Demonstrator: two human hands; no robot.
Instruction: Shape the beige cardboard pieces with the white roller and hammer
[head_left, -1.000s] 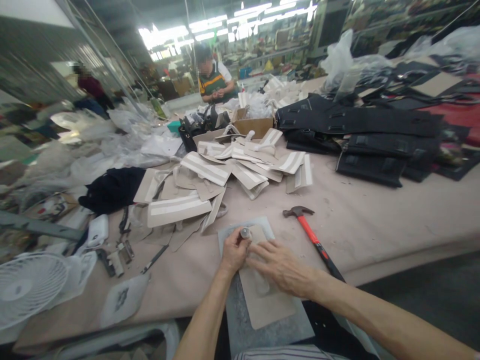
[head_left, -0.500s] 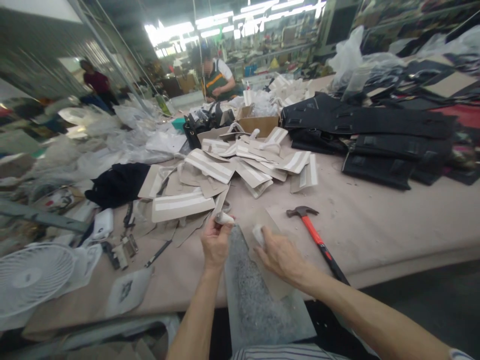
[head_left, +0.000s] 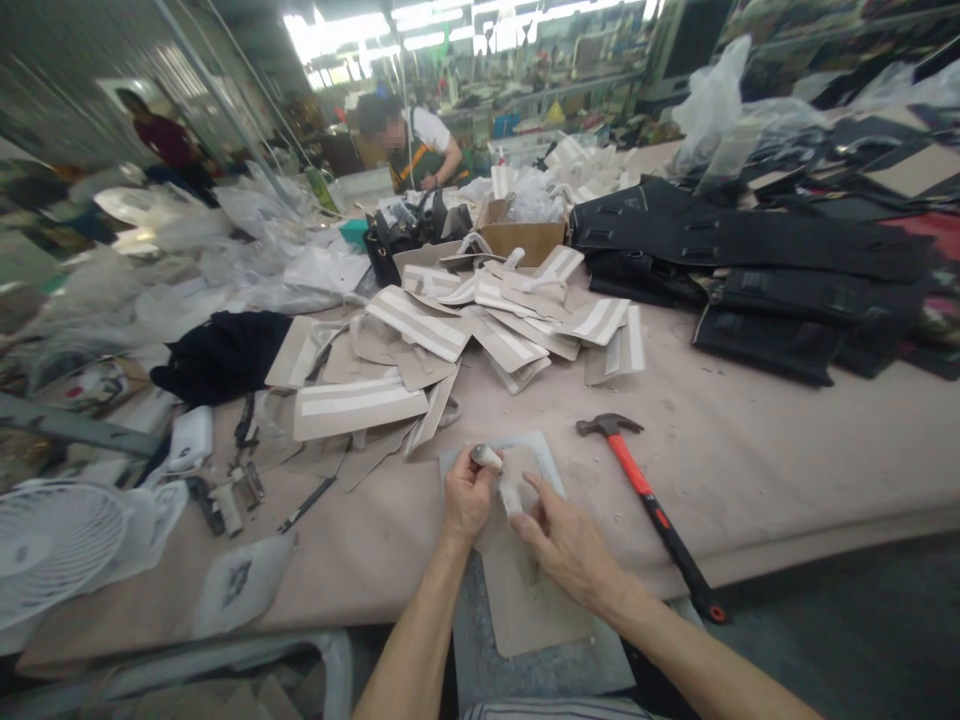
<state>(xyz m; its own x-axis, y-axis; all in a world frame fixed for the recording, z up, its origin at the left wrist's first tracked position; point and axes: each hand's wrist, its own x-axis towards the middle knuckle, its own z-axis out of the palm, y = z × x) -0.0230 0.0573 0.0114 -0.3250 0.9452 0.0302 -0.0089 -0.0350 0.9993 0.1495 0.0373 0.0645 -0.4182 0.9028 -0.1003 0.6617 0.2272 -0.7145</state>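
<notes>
My left hand [head_left: 469, 500] is closed around a short white cylinder with a grey end [head_left: 486, 457], perhaps a roll. My right hand [head_left: 574, 550] has its thumb and forefinger at a white strip [head_left: 511, 498], which lies over the upper part of a beige card panel [head_left: 536, 620]. Beneath the panel is a grey stone-like slab [head_left: 480, 665] at the table's near edge. To the right of my hands lies a claw hammer [head_left: 634, 470] with a red and black handle.
Beige panels with white strips [head_left: 416, 325] form a loose pile beyond my hands. Black fabric pieces [head_left: 750, 240] are stacked at right. A white fan [head_left: 56, 550] and a black-handled tool [head_left: 307, 503] are at left. A co-worker [head_left: 412, 145] bends over the far side.
The beige panel has come down squarely onto the slab. My left hand has moved right and nearer, bringing the white cylinder beside the strip under my right hand.
</notes>
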